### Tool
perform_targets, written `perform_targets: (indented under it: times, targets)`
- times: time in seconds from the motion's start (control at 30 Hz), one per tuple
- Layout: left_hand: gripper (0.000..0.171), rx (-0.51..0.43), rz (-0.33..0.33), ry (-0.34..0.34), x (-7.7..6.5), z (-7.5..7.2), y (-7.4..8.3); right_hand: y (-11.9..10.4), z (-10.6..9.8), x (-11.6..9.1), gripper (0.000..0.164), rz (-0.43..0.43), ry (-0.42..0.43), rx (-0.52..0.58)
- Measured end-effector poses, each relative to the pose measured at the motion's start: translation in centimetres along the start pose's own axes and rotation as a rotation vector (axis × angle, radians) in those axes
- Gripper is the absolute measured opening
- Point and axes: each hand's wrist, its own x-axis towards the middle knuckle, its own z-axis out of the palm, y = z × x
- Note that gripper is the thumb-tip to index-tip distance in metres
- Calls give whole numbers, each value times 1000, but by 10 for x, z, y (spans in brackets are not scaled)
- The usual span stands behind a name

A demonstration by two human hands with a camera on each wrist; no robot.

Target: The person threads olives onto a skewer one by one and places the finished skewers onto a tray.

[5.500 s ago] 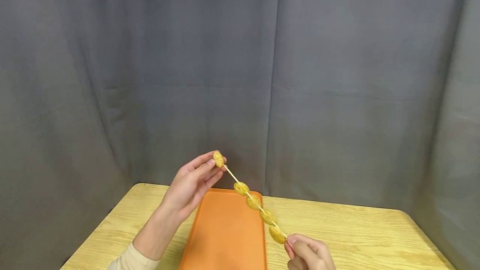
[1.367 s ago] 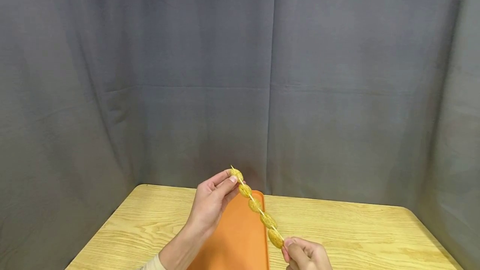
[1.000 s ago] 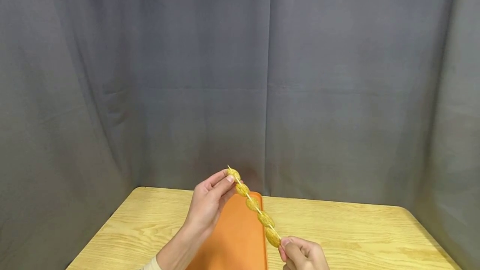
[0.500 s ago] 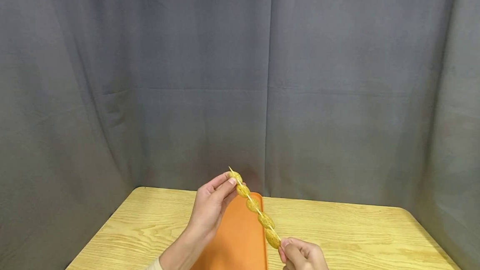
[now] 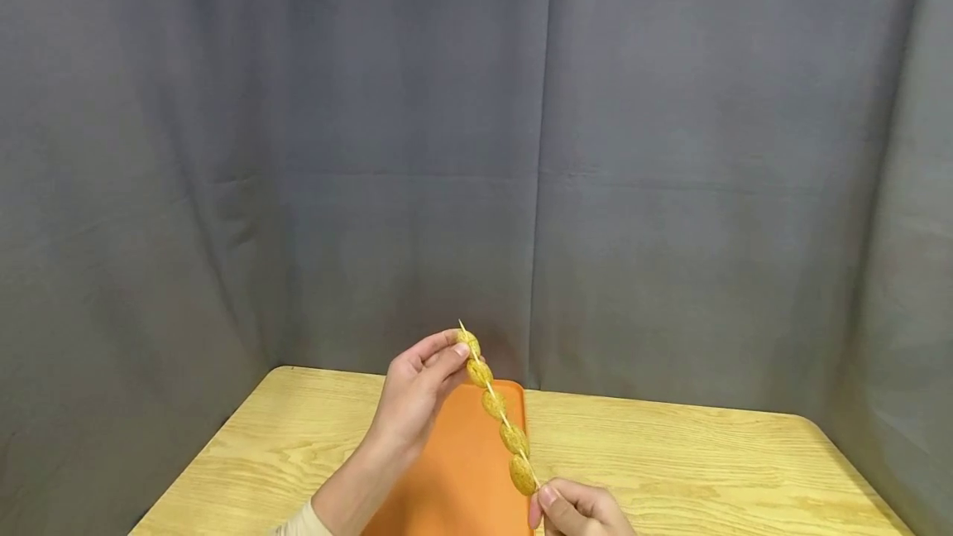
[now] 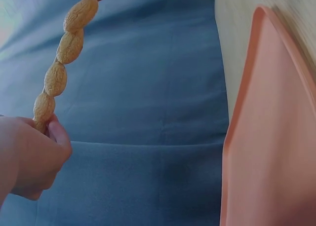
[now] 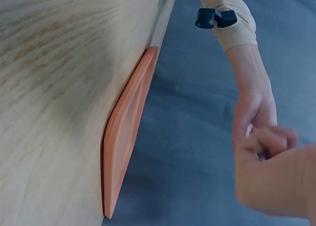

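A thin wooden skewer (image 5: 531, 470) slants through several oval, yellow-brown, wrinkled pieces, held up over the orange tray (image 5: 476, 470). My left hand (image 5: 417, 395) pinches the top oval piece (image 5: 471, 341) between thumb and fingers, and the skewer's pointed tip pokes out beyond it. With thumb and forefinger, my right hand (image 5: 584, 509) grips the lower end of the skewer, just under the lowest piece (image 5: 523, 475). In the left wrist view the row of pieces (image 6: 55, 79) runs between both hands. The right wrist view shows the right hand (image 7: 269, 171) overlapping the left, hiding the skewer.
The tray lies lengthwise on a light wood-grain table (image 5: 707, 470), its raised rim visible along the right side. Grey curtains (image 5: 402, 147) hang behind and at both sides of the table. A small black device (image 7: 216, 18) is strapped on the left sleeve.
Since the earliest frame, the top piece has slid down the skewer beside the others, baring the tip. Lately the right hand has swung the lower end leftward; both hands keep hold.
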Motion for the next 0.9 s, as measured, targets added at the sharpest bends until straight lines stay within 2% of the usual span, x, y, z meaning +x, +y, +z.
perform_targets:
  times: [0.13, 0.23, 0.33, 0.5, 0.6, 0.67, 0.77, 0.9]
  targets:
    - [33, 33, 4, 6, 3, -1, -1, 2, -7, 3, 44, -12, -185, 30]
    - [36, 49, -19, -4, 4, -2, -2, 5, -12, 5, 41, -31, -312, 81]
    - [39, 63, -44, -41, 8, 0, -6, 7, -17, 2, 40, -45, -353, 120]
    - [40, 164, -38, -118, 16, 3, -13, 10, -24, -5, 38, -71, -342, 168]
    - [40, 253, -24, -147, 20, 4, -17, 9, -28, -10, 27, -61, -314, 189]
    - [39, 302, -14, -135, 22, 5, -17, 8, -29, -12, 21, -55, -287, 179]
    - [35, 360, 4, -76, 24, 6, -13, 6, -28, -13, 17, -23, -206, 137]
    - [30, 390, 50, -3, 24, 6, -3, 5, -25, -8, 18, 77, -73, 122]
